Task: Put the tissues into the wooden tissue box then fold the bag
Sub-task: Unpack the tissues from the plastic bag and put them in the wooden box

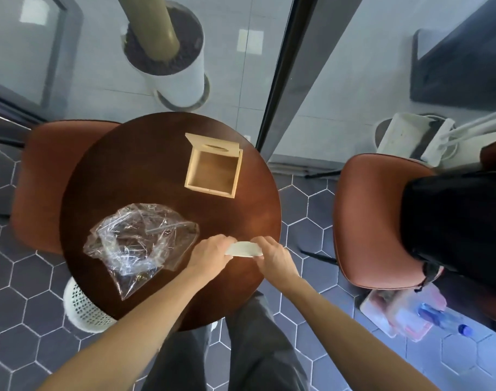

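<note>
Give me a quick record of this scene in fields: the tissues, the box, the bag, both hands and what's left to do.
tissues: white stack held over the near edge of the round table, out of the bag
left hand: grips the stack's left end
right hand: grips the stack's right end
wooden tissue box: lid open, inside empty, on the far side of the table
plastic bag: clear, crumpled, unfolded, on the table left of the hands
left to do: tissues into the box, then fold the bag

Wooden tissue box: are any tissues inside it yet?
No, the wooden tissue box stands open and bare inside, while both hands hold the tissues near the table's front edge.
</note>
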